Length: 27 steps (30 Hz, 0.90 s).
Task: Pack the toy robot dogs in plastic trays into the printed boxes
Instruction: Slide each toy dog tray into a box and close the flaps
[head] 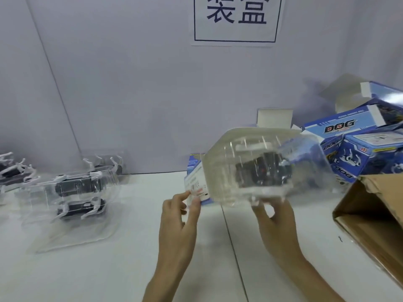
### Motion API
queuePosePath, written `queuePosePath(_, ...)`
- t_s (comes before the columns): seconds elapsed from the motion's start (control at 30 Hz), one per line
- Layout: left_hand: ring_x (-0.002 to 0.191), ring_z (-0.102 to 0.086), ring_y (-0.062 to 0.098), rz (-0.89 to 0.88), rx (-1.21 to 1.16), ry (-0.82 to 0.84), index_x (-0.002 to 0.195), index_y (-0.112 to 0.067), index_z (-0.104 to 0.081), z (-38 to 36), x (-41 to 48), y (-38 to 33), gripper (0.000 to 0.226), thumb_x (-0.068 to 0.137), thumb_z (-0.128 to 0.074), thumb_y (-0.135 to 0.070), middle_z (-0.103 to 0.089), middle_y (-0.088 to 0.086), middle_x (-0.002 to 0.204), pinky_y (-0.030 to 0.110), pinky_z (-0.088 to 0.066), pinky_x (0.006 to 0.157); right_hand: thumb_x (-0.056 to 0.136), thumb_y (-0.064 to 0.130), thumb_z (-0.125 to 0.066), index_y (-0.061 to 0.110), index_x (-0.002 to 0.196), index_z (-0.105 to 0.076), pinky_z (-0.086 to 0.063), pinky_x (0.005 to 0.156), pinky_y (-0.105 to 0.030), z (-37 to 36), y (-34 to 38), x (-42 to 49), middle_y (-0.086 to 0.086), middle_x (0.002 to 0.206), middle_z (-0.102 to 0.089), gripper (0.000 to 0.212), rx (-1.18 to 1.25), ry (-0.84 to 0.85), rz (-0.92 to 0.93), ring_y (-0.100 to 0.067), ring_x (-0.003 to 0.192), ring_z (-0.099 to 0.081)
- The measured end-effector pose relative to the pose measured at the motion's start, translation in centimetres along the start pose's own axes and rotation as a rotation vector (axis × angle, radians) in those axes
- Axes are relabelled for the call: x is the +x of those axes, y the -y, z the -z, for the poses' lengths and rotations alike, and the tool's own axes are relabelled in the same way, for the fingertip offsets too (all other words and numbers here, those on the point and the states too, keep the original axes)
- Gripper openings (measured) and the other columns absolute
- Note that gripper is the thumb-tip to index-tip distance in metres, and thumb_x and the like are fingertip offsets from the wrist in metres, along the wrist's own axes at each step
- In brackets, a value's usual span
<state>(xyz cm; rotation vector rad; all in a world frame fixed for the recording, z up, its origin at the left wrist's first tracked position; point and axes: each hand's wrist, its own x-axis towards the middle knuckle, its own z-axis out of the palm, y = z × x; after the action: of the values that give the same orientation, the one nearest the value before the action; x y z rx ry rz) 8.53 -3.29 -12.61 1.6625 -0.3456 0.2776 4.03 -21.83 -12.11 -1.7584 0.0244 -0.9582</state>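
A clear plastic tray (226, 177) with a black toy robot dog (261, 171) inside hangs above the table centre, blurred by motion. My right hand (274, 216) grips the tray's lower edge from below. A blue and white printed box (196, 182) lies open just behind the tray's left side. My left hand (181, 212) pinches that box's near edge with thumb and forefinger. Whether the tray is partly inside the box is hard to tell.
Several more trays with black and white robot dogs (76, 192) are stacked at the left. Printed "DOG" boxes (357, 147) pile up at the back right. A brown cardboard carton (377, 219) lies open at the right edge. A grey wall with a paper sign (235, 20) stands behind.
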Motion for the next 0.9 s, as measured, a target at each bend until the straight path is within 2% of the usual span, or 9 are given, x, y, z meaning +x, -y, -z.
queuePosePath(0.07,0.107,-0.054,-0.005,-0.011,0.081,-0.020,0.102,-0.035,-0.055,-0.3,-0.2,-0.2,0.044,0.086,-0.042,-0.074,-0.049,-0.028,0.114,0.005,-0.043,0.071,0.090,0.044,-0.063,0.025,0.096,-0.066,-0.044,0.067,-0.009,0.1,0.8,0.3,0.017,0.094,-0.063,0.020,0.045,-0.048,0.020,-0.004,0.076,-0.060)
queuePosePath(0.17,0.109,-0.059,-0.004,0.062,-0.040,0.081,0.104,-0.031,-0.052,-0.7,-0.3,-0.1,0.048,0.080,-0.041,-0.071,-0.054,-0.027,0.124,0.004,-0.046,0.068,0.096,0.047,-0.058,0.028,0.089,-0.066,-0.043,0.064,-0.009,-0.1,0.7,0.4,0.015,0.094,-0.059,0.022,0.045,-0.074,0.002,-0.002,0.075,-0.061)
queuePosePath(0.23,0.110,-0.062,-0.002,0.106,-0.131,0.156,0.113,-0.038,-0.047,-1.1,-0.4,-0.1,0.042,0.082,-0.042,-0.065,-0.059,-0.017,0.124,0.008,-0.050,0.073,0.094,0.041,-0.053,0.031,0.093,-0.066,-0.043,0.066,-0.009,-0.2,0.6,0.4,0.009,0.093,-0.056,0.017,0.004,-0.051,0.005,-0.002,0.076,-0.059)
queuePosePath(0.3,0.115,-0.059,-0.001,0.126,-0.188,0.185,0.122,-0.045,-0.041,-1.3,-0.5,-0.2,0.044,0.082,-0.046,-0.061,-0.055,-0.019,0.125,0.011,-0.052,0.078,0.101,0.031,-0.053,0.028,0.113,-0.067,-0.046,0.072,-0.010,-0.4,0.3,0.3,0.005,0.100,-0.056,0.019,0.005,0.001,0.011,-0.002,0.085,-0.060)
queuePosePath(0.37,0.114,-0.056,-0.004,0.136,-0.189,0.173,0.128,-0.046,-0.036,-1.3,-0.5,-0.4,0.056,0.077,-0.050,-0.061,-0.050,-0.025,0.124,0.006,-0.050,0.075,0.102,0.026,-0.052,0.025,0.127,-0.063,-0.052,0.078,-0.019,-0.4,0.1,0.1,0.004,0.107,-0.056,0.028,0.041,0.030,-0.010,-0.007,0.094,-0.061)
queuePosePath(0.53,0.103,-0.054,-0.020,0.077,-0.146,0.069,0.136,-0.042,-0.033,-0.9,-0.1,-0.6,0.073,0.077,-0.071,-0.062,-0.052,-0.028,0.119,0.002,-0.047,0.070,0.095,0.031,-0.047,0.038,0.114,-0.060,-0.049,0.069,-0.008,-0.3,0.8,0.1,0.019,0.103,-0.058,0.025,0.111,-0.012,0.019,0.001,0.097,-0.062)
queuePosePath(0.73,0.108,-0.052,-0.018,-0.026,-0.068,0.076,0.128,-0.052,-0.036,-1.1,-0.6,-0.5,0.065,0.073,-0.069,-0.058,-0.051,-0.049,0.109,0.000,-0.045,0.074,0.094,0.014,-0.049,0.022,0.117,-0.065,-0.042,0.085,-0.014,1.4,4.0,2.0,0.008,0.111,-0.053,0.029,-0.022,-0.218,0.209,-0.008,0.102,-0.055)
queuePosePath(0.8,0.112,-0.053,-0.014,-0.059,-0.065,0.070,0.131,-0.056,-0.036,-1.1,-0.5,-0.7,0.066,0.074,-0.069,-0.057,-0.051,-0.047,0.115,0.002,-0.045,0.077,0.095,0.011,-0.049,0.020,0.105,-0.067,-0.043,0.083,-0.018,1.5,7.2,4.1,0.003,0.104,-0.057,0.022,-0.028,-0.206,0.368,-0.012,0.097,-0.057)
queuePosePath(0.9,0.115,-0.055,-0.009,-0.098,-0.050,0.072,0.132,-0.065,-0.038,-0.8,-0.4,-0.9,0.067,0.074,-0.071,-0.059,-0.054,-0.040,0.121,0.004,-0.048,0.076,0.095,0.018,-0.047,0.020,0.066,-0.053,-0.040,0.062,-0.021,0.9,12.2,8.8,0.007,0.065,-0.053,0.029,0.064,0.093,0.426,-0.010,0.062,-0.049)
